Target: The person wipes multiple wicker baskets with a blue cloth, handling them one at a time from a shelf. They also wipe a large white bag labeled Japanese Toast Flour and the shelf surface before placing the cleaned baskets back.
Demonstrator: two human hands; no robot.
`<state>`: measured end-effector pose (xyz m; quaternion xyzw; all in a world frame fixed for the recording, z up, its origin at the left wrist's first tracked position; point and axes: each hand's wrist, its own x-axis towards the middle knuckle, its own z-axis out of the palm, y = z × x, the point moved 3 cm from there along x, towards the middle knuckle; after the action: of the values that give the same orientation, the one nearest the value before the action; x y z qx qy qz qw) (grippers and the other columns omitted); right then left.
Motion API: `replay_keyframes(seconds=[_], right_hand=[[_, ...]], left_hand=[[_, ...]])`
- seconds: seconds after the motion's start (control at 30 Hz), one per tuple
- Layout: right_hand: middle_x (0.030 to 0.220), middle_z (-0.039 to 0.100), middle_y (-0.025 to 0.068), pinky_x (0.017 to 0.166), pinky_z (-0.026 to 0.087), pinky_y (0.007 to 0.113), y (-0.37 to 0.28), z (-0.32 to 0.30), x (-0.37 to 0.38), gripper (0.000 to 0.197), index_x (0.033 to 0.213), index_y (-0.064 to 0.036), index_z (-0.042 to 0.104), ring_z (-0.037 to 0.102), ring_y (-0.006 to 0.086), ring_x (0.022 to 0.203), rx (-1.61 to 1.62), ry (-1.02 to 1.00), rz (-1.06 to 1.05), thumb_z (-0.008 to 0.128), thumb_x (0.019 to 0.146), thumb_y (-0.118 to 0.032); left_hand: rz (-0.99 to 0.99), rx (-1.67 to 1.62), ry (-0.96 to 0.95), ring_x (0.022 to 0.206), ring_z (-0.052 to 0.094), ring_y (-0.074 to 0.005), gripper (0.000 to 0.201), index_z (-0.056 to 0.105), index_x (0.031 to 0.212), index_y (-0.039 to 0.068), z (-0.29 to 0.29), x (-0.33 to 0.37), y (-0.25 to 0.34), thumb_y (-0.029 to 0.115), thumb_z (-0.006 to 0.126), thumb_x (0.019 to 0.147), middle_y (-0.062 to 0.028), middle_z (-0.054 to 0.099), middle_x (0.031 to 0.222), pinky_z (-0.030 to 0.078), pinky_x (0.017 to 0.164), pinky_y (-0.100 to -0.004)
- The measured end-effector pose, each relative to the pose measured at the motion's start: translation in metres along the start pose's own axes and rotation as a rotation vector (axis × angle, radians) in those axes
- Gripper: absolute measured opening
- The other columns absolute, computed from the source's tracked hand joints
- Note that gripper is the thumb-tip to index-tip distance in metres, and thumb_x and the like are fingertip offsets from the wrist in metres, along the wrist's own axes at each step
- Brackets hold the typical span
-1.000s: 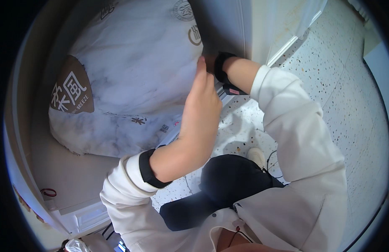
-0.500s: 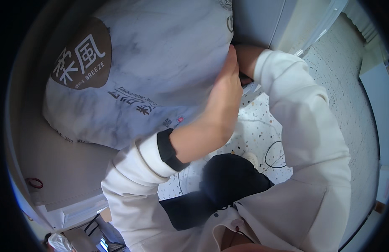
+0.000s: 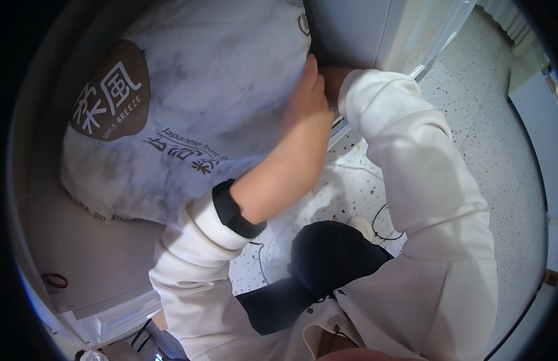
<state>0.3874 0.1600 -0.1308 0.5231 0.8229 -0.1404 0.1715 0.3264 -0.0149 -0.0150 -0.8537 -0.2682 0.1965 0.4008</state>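
Note:
A large, full flour sack (image 3: pixel 231 78) with a white and grey marbled print and a brown label lies in a grey cabinet (image 3: pixel 104 265) at the upper left. My left hand (image 3: pixel 306 105) is at the sack's right edge, its fingers curled in against that edge. Just behind it, my right hand (image 3: pixel 333 81) reaches to the same edge. Only its back and wrist show there; its fingers are hidden behind my left hand and the sack. A black band (image 3: pixel 231 207) circles my left wrist below the pushed-up white sleeve.
A grey panel with a pale frame (image 3: pixel 405 48) stands right of the sack. A red ring-shaped item (image 3: pixel 54 280) lies at the cabinet's lower left. Dark cables (image 3: pixel 387 231) run over the speckled floor (image 3: pixel 345 186) near my shoe. White furniture (image 3: pixel 535 114) lines the far right.
Both hands and the sack's right edge have shifted a little to the left. My left fingers, straighter before, are now more curled at the edge, and the sack's front print is less folded.

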Motion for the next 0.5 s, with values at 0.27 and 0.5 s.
replay_keyframes(seconds=[0.27, 0.5], right_hand=[[0.118, 0.063, 0.0141, 0.095, 0.044, 0.038, 0.031, 0.018, -0.027, 0.035, 0.117, -0.0096, 0.064, 0.057, 0.0294, 0.112, -0.099, -0.030, 0.064, 0.056, 0.083, -0.018], [0.118, 0.063, 0.0133, 0.095, 0.044, 0.038, 0.013, 0.023, -0.025, 0.036, 0.117, -0.0104, 0.064, 0.058, 0.0291, 0.112, -0.194, 0.014, 0.032, 0.056, 0.083, -0.019]], left_hand=[[-0.052, -0.041, 0.028, 0.104, 0.054, -0.0182, 0.017, 0.076, 0.084, 0.015, 0.007, 0.008, -0.005, 0.017, 0.061, 0.076, 0.0012, 0.070, 0.092, 0.016, 0.116, -0.0427], [-0.102, -0.075, 0.200, 0.103, 0.054, -0.0154, 0.017, 0.075, 0.080, 0.017, 0.043, 0.018, -0.016, 0.015, 0.058, 0.076, 0.0032, 0.067, 0.087, 0.015, 0.117, -0.0448]])
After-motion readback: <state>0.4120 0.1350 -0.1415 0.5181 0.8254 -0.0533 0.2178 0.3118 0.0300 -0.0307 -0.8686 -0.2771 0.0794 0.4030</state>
